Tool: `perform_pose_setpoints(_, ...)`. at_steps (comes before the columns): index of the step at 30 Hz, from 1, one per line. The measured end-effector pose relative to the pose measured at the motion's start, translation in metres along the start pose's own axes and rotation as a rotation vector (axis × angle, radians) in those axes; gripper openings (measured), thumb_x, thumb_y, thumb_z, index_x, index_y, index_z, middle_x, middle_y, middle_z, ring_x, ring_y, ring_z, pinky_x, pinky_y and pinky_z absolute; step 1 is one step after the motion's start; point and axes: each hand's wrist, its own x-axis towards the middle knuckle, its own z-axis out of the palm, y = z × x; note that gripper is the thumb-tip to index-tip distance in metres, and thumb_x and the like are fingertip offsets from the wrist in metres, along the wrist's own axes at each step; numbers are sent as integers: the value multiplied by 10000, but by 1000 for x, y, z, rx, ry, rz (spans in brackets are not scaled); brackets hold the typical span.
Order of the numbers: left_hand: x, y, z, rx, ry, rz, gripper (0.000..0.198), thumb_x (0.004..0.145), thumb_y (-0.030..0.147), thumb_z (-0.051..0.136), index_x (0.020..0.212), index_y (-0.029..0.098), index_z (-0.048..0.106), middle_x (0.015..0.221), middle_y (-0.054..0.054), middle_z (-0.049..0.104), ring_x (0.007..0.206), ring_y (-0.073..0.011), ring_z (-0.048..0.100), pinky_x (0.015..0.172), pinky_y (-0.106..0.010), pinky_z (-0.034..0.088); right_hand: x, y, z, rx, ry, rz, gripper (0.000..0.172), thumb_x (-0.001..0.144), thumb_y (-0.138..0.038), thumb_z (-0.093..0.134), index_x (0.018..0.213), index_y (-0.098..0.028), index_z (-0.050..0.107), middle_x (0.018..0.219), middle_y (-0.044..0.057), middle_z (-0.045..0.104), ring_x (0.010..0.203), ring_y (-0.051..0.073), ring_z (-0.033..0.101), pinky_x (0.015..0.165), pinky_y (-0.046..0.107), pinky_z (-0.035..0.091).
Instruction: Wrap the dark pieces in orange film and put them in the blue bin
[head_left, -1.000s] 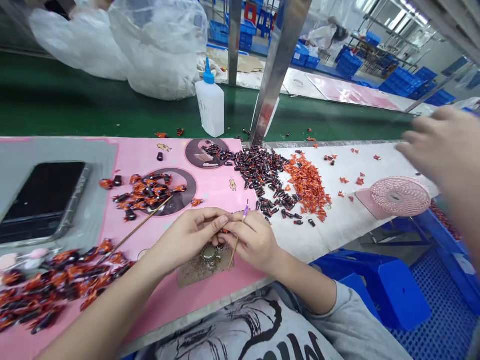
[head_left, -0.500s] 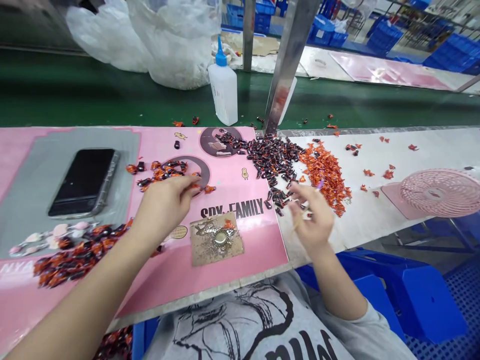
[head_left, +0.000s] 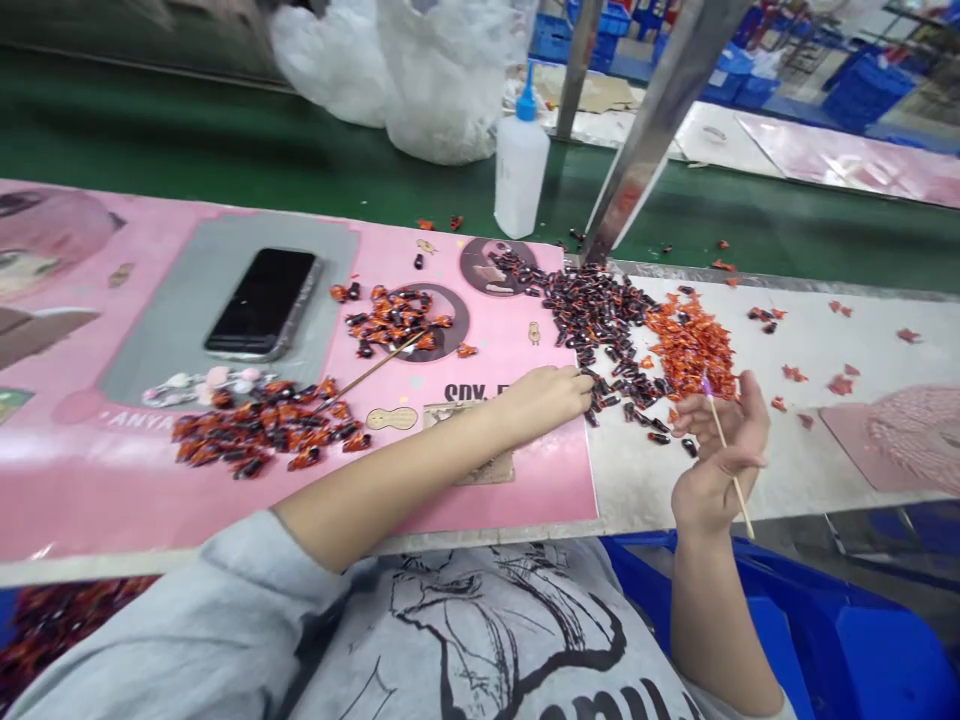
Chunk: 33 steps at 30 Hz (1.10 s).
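My left hand [head_left: 551, 400] reaches to the near left edge of a pile of small dark plastic pieces [head_left: 600, 310], its fingertips pinched; what they hold, if anything, is hidden. My right hand [head_left: 724, 450] is raised in front of the small orange pieces [head_left: 694, 345], palm turned up, gripping a thin wooden stick [head_left: 739, 490] with a purple tip. Beneath my left forearm a cardboard square [head_left: 491, 470] is mostly covered. Joined orange-and-black pieces lie in one cluster [head_left: 386, 315] and a larger heap [head_left: 259, 430] at the left. Another thin stick [head_left: 375, 368] bridges them.
A phone [head_left: 262, 300] and a beaded strand [head_left: 206, 385] lie left on the pink mat [head_left: 525, 510]. Behind stand a white squeeze bottle [head_left: 521, 170] with a blue cap and a metal post [head_left: 660, 130]. A pink fan [head_left: 919, 435] is at the right. Clear plastic bags [head_left: 442, 80] hang behind.
My left hand has moved right, from the cluster of joined pieces to the dark pile. My right hand has turned palm up and moved right with the stick. The view has shifted left.
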Motion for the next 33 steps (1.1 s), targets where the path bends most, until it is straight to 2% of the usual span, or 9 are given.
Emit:
perform_pose_setpoints(6, -5, 4, -2, 19, 33, -89, 249, 1004, 82, 430, 1040, 104, 675, 1034, -137, 722, 996, -229, 674, 750, -326, 474, -4, -17, 26, 181, 121, -54, 532, 883, -733, 564, 1072, -244, 656, 856, 29, 582, 666, 179, 589, 527, 300, 472)
perform_pose_setpoints(10, -33, 15, -15, 18, 86, -174, 251, 988, 52, 419, 1047, 94, 660, 951, -139, 739, 935, -232, 696, 755, -337, 472, -6, -32, 37, 116, 47, -90, 366, 940, -575, 608, 928, -215, 672, 810, 30, 603, 641, 169, 584, 564, 314, 464)
perform_pose_setpoints(12, -61, 19, -18, -9, 189, -244, 244, 971, 59, 443, 1098, 101, 647, 922, -124, 742, 899, -227, 699, 744, -333, 478, -10, -36, 41, 134, -24, -22, 242, 913, -453, 699, 900, -211, 691, 818, 23, 626, 652, 150, 591, 592, 302, 481)
perform_pose_setpoints(15, -116, 26, -16, -93, 460, -380, 274, 976, 132, 439, 1175, 141, 627, 920, -95, 752, 849, -209, 693, 753, -333, 504, -20, -38, 53, 204, -181, 147, 146, 859, -348, 780, 896, -214, 732, 812, 14, 671, 663, 124, 614, 598, 262, 505)
perform_pose_setpoints(18, -167, 36, -13, -190, 683, -560, 204, 967, 220, 471, 1000, 198, 671, 834, -65, 745, 811, -203, 684, 787, -352, 538, -32, -37, 70, 263, -403, 279, 264, 853, -465, 768, 850, -202, 747, 719, 16, 694, 600, 122, 628, 539, 242, 518)
perform_pose_setpoints(21, -196, 49, -12, -356, 852, -751, 109, 901, 290, 615, 827, 243, 680, 740, -36, 720, 825, -223, 695, 800, -379, 569, -42, -35, 88, 281, -567, 401, 410, 809, -587, 764, 795, -180, 719, 630, 12, 686, 508, 116, 608, 468, 230, 507)
perform_pose_setpoints(25, -203, 63, -6, -722, 1124, -957, 83, 835, 359, 761, 817, 279, 744, 783, -17, 713, 822, -213, 695, 785, -388, 593, -51, -30, 105, 295, -619, 496, 462, 769, -621, 780, 763, -173, 667, 614, 10, 688, 471, 103, 587, 448, 216, 497)
perform_pose_setpoints(29, -197, 62, 5, -1125, 1324, -1015, 166, 712, 368, 885, 852, 315, 816, 839, 9, 648, 693, -128, 649, 655, -291, 578, -58, -26, 114, 241, -614, 454, 461, 785, -619, 756, 759, -169, 661, 614, 18, 684, 468, 101, 572, 426, 207, 456)
perform_pose_setpoints(33, -192, 55, 10, -1504, 1248, -1012, 242, 614, 383, 941, 808, 287, 832, 869, -26, 751, 638, -104, 636, 536, -230, 527, -65, -26, 115, 183, -588, 400, 400, 810, -565, 743, 776, -170, 689, 630, 18, 686, 532, 120, 608, 481, 223, 476)
